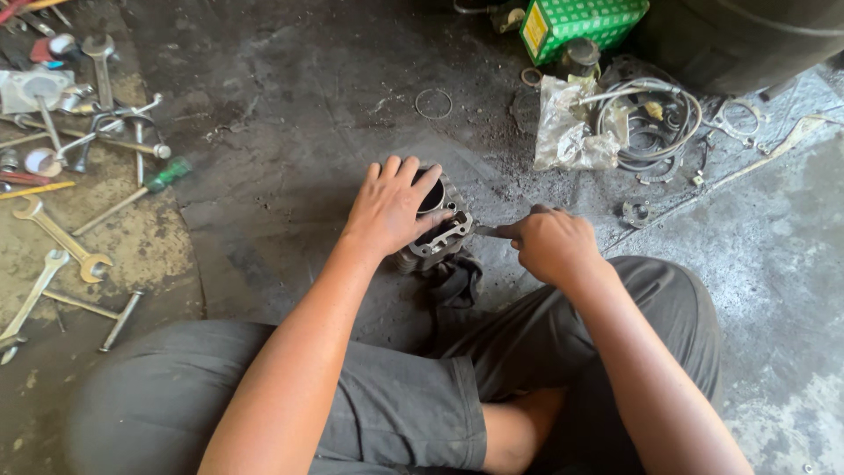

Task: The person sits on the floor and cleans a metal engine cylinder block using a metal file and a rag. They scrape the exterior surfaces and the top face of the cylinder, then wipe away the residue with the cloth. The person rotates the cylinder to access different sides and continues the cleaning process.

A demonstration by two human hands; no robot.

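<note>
A dark metal engine cylinder block [437,237] with cooling fins stands on the greasy floor between my knees, on a black rag [457,286]. My left hand [391,207] lies over its top, fingers curled into the bore, holding it steady. My right hand [549,242] is closed on a small thin tool [486,231] whose tip touches the block's flat gasket face on the right side. Most of the tool is hidden in my fist.
Wrenches [61,237], a green-handled screwdriver [141,189] and other tools lie at the left. A green box [580,25], a plastic bag [567,127], coiled cables [655,123], a thin ring [433,104] and a dark tyre [747,40] sit at the back right.
</note>
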